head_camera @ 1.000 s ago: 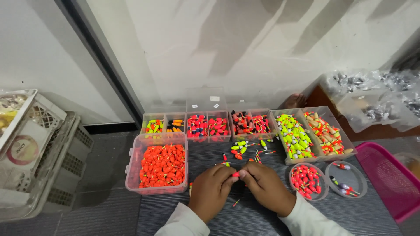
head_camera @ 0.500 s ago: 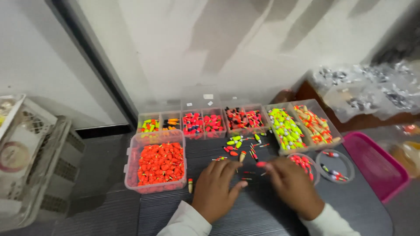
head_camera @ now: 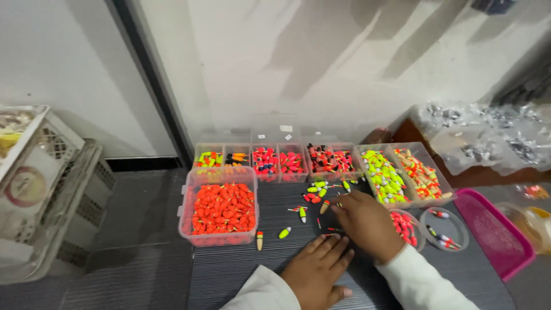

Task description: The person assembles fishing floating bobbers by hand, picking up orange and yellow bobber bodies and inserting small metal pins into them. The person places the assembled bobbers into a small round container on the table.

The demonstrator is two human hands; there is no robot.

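a: where are the hands?

b: both low in the frame, a little right of centre, on the dark ribbed worktop [head_camera: 229, 275]. the left hand [head_camera: 317, 270] lies flat, palm down, fingers spread loosely and holding nothing. its fingertips sit just beside a thin red float [head_camera: 332, 235].

a: and the other one?

b: the right hand [head_camera: 367, 223] is above it in the frame, fingers curled and reaching toward the scattered floats [head_camera: 319, 189] at centre. its fingertips are touching or just beside an orange and tan float [head_camera: 325, 206]. i cannot tell whether it has actually pinched one; the fingers hide that.

a: where do those loose pieces lie?

b: in the middle of the frame, between the boxes: yellow-green, red and orange ones. a yellow-green float [head_camera: 284, 232] and an upright orange-tipped one [head_camera: 259, 240] lie apart from the rest, lower left of the cluster.

a: what's around them?

b: left of centre, a clear tub of orange floats [head_camera: 221, 208]. behind it, along the wall, a row of compartment boxes [head_camera: 275, 161] with mixed colours. right of centre, a tray of yellow-green floats [head_camera: 383, 177] and beside it a tray of orange and tan floats [head_camera: 420, 174]. two round clear lids [head_camera: 445, 228] sit just right of the right hand, one partly covered by the wrist. a pink basket [head_camera: 493, 232] is at the right edge, white crates [head_camera: 51, 189] at far left, clear bags [head_camera: 488, 138] at upper right.
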